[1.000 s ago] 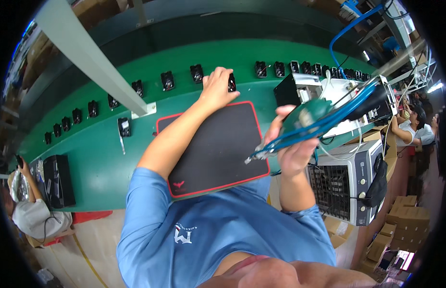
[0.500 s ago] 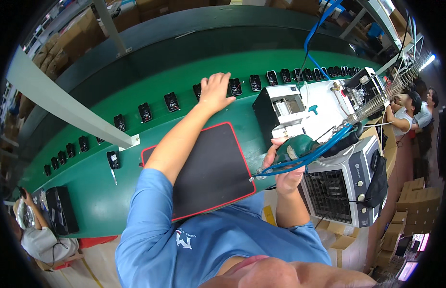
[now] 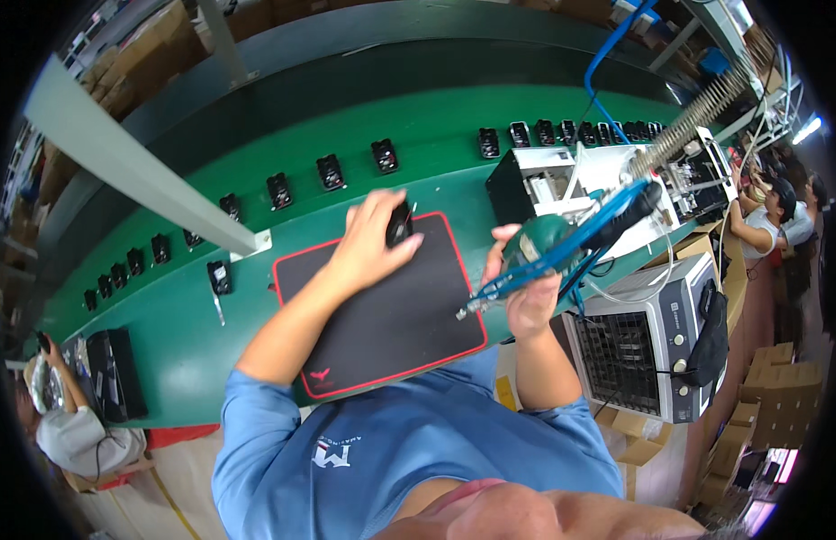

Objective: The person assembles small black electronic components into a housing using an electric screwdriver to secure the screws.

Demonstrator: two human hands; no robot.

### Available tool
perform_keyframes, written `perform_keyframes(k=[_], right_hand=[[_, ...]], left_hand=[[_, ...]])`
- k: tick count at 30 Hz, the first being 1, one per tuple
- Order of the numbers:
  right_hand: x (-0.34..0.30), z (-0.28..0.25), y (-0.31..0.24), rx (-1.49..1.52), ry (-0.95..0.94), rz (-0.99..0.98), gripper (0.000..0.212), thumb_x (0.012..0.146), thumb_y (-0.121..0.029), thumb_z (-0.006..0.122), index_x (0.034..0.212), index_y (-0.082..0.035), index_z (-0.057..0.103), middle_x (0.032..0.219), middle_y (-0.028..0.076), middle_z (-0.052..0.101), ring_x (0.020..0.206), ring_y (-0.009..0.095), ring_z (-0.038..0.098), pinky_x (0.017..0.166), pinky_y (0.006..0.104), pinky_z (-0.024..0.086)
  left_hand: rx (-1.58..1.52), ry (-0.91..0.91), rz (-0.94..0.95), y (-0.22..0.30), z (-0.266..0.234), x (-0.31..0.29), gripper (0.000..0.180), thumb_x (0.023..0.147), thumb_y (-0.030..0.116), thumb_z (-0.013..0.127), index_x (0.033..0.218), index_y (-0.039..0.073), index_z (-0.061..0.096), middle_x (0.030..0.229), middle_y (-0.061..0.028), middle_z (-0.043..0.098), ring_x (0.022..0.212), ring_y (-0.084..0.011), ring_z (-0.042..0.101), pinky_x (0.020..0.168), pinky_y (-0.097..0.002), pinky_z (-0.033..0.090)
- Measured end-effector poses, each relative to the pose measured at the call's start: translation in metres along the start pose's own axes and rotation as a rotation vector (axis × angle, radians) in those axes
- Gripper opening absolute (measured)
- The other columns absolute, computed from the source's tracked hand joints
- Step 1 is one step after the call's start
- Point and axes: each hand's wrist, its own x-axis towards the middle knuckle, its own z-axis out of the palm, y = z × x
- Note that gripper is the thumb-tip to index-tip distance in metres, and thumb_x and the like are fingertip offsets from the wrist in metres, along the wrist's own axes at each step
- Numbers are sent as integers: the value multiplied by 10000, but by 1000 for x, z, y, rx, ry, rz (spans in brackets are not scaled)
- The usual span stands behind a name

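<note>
My left hand [image 3: 368,247] is closed around a small black plastic housing [image 3: 399,225] at the far edge of a black mat [image 3: 382,315] with a red border. Fingers and thumb grip its sides, so part of it is hidden. Over the mat's right edge, my right hand [image 3: 530,297] wraps around a green power screwdriver [image 3: 537,245] with blue hoses running along it. Its thin metal tip [image 3: 463,313] points down and left toward the mat, apart from the housing.
Similar black housings [image 3: 330,171] stand in a row along the green belt. One housing [image 3: 219,277] lies left of the mat, by a grey post [image 3: 148,166]. At right are a white machine [image 3: 548,171], a coiled spring [image 3: 697,117] and a grey air cooler [image 3: 647,342]. Co-workers [image 3: 760,216] sit at both sides.
My left hand has drawn back from the belt to the mat with a black housing, leaving a gap in the row. My right hand has brought the screwdriver slightly up, with its tip shifted left.
</note>
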Motion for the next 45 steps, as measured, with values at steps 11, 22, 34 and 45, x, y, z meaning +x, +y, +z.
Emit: perform_keyframes(k=[11,22,34,45], right_hand=[[44,122,-24,-25,-84,-56,1168,705,-972,312,1249,43,508,703,86,588,605,162,598,576,285,530],[23,115,8,-79,-136,-32,1092,763,-940,308,1211,33,520,709,95,592,606,172,597,575,289,520],[20,109,20,20,-79,-56,1061,744,-951,326,1172,0,525,733,93,594,622,177,597,572,290,508],[46,129,-31,-22,-132,-67,1164,720,-970,318,1201,67,535,743,119,615,598,184,606,557,296,528]], left_hand=[[-50,-26,-121,12,-6,-97,835,658,419,878,1334,64,540,1207,-118,545,1146,-305,524,942,-423,363],[-79,-28,-84,10,-4,-102,838,620,385,905,1313,76,549,1159,-98,560,1095,-279,538,895,-404,358],[-102,-33,-104,9,-1,-99,827,604,409,916,1274,73,567,1090,-75,576,1028,-260,565,863,-394,364],[-29,11,-93,10,1,-104,847,591,405,917,1298,102,561,1133,-79,559,1096,-263,541,918,-408,345]])
